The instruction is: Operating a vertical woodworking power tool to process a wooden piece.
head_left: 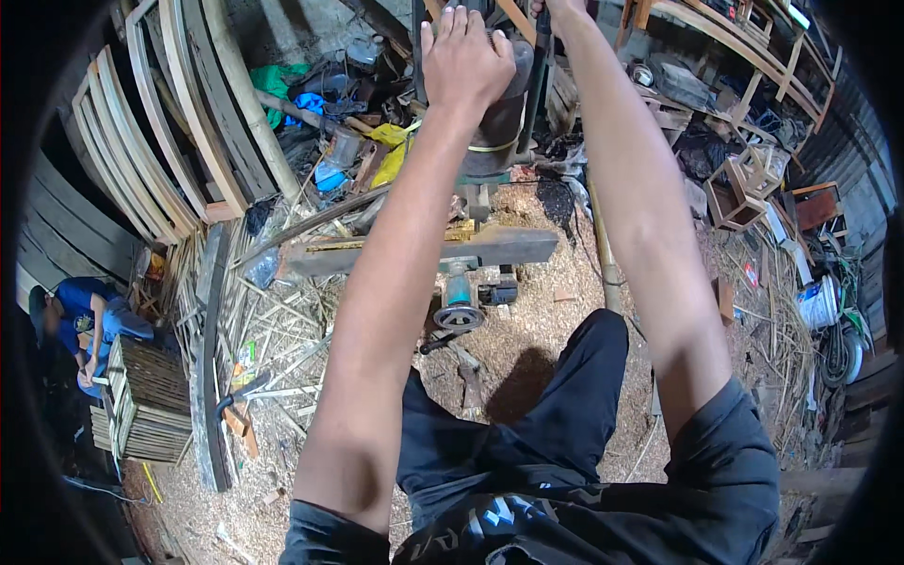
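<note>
At the top centre of the head view stands a machine with a dark cylindrical housing. My left hand rests on its upper part, fingers extended and slightly apart. My right hand, partly cut off by the top edge, is closed round a dark upright bar beside the housing. Below is a long, worn board or beam lying crosswise, with a teal mount and round handwheel under it.
A person in blue works at the left by bundled sticks. Curved wooden frames lean behind. Wooden crates and a white bucket are at right. Shavings, offcuts and a long grey beam lie on the floor.
</note>
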The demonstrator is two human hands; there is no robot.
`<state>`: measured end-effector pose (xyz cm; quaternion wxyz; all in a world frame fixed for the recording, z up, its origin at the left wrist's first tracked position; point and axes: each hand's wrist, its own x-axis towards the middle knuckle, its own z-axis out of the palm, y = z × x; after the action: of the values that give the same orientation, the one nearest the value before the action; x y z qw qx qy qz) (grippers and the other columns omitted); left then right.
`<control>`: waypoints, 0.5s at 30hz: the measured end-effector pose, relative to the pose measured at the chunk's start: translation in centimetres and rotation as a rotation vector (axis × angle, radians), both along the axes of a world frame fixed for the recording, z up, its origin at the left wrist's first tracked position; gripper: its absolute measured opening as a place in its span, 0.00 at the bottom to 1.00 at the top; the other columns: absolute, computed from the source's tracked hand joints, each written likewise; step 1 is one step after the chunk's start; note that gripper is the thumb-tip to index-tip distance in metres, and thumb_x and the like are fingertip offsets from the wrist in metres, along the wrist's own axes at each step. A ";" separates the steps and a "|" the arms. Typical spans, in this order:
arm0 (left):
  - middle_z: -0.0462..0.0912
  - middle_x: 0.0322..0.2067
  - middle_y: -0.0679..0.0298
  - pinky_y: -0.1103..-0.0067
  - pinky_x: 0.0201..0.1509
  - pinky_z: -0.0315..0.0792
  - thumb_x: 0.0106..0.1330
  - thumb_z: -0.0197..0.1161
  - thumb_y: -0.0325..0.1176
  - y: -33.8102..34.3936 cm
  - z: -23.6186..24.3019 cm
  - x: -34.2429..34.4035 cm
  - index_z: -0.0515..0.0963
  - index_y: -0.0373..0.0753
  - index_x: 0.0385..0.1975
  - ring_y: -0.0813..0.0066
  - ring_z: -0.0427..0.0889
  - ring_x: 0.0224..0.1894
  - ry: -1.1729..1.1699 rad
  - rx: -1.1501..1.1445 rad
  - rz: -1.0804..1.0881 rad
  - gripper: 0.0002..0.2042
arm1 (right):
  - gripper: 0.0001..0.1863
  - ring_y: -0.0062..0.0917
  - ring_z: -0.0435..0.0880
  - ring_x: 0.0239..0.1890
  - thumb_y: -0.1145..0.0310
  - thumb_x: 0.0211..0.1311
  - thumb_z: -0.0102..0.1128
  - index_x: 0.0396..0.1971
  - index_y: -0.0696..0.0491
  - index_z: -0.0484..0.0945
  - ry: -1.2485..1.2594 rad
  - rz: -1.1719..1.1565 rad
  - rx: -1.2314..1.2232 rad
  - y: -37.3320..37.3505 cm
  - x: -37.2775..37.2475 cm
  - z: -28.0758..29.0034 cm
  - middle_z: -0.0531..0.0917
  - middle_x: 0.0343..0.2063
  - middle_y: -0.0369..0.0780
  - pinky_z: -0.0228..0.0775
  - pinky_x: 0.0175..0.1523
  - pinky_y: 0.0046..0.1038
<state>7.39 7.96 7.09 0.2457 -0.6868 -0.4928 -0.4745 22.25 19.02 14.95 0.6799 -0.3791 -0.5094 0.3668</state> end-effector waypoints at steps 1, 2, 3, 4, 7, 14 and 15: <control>0.71 0.61 0.51 0.58 0.72 0.52 0.67 0.45 0.45 -0.2 0.0 -0.2 0.71 0.31 0.58 0.57 0.64 0.67 0.014 0.038 0.005 0.26 | 0.26 0.23 0.67 0.11 0.44 0.66 0.48 0.13 0.47 0.69 0.015 -0.031 0.029 -0.6 -0.4 -0.1 0.70 0.10 0.34 0.60 0.19 0.27; 0.71 0.61 0.51 0.58 0.72 0.51 0.68 0.44 0.47 -0.4 0.0 -0.4 0.71 0.31 0.58 0.58 0.64 0.67 0.026 0.071 0.011 0.27 | 0.26 0.23 0.67 0.11 0.44 0.66 0.48 0.13 0.47 0.69 0.012 -0.025 0.024 -1.3 -0.4 -0.2 0.70 0.10 0.34 0.60 0.19 0.27; 0.65 0.65 0.50 0.56 0.72 0.49 0.68 0.47 0.49 -0.4 0.1 -0.5 0.67 0.33 0.62 0.55 0.58 0.70 0.057 -0.035 -0.017 0.29 | 0.26 0.23 0.67 0.11 0.46 0.66 0.46 0.13 0.47 0.69 0.022 0.031 0.018 -2.3 0.0 -0.6 0.70 0.10 0.34 0.60 0.19 0.27; 0.65 0.65 0.50 0.56 0.72 0.49 0.68 0.47 0.49 -0.5 0.0 -0.5 0.67 0.33 0.62 0.55 0.58 0.70 0.054 -0.044 -0.018 0.29 | 0.25 0.23 0.67 0.11 0.48 0.67 0.45 0.14 0.47 0.70 0.032 0.082 0.012 -3.2 0.6 -1.0 0.70 0.10 0.35 0.60 0.18 0.27; 0.60 0.68 0.50 0.59 0.74 0.44 0.71 0.44 0.51 -0.8 -0.2 0.1 0.71 0.31 0.58 0.52 0.55 0.71 -0.008 -0.169 -0.047 0.29 | 0.24 0.25 0.69 0.11 0.50 0.67 0.43 0.15 0.49 0.72 0.035 -0.002 -0.029 -4.9 1.1 -1.8 0.71 0.10 0.36 0.60 0.18 0.29; 0.55 0.69 0.50 0.53 0.73 0.47 0.67 0.53 0.48 -4.5 -3.9 -0.5 0.60 0.37 0.66 0.49 0.49 0.72 0.018 -0.050 -0.034 0.31 | 0.23 0.24 0.71 0.14 0.47 0.64 0.51 0.17 0.48 0.76 0.057 -0.034 0.007 -6.6 0.6 -2.7 0.73 0.14 0.35 0.62 0.21 0.28; 0.47 0.71 0.49 0.51 0.72 0.48 0.65 0.59 0.45 -5.1 -4.5 -0.7 0.55 0.42 0.68 0.45 0.43 0.73 0.020 -0.112 -0.067 0.34 | 0.24 0.24 0.71 0.15 0.46 0.64 0.53 0.17 0.48 0.76 0.067 -0.008 0.020 -6.9 0.5 -2.8 0.73 0.14 0.35 0.62 0.22 0.28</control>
<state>6.70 2.88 2.60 0.1956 -0.7203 -0.4929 -0.4472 22.70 12.12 12.16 0.7018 -0.3617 -0.4885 0.3715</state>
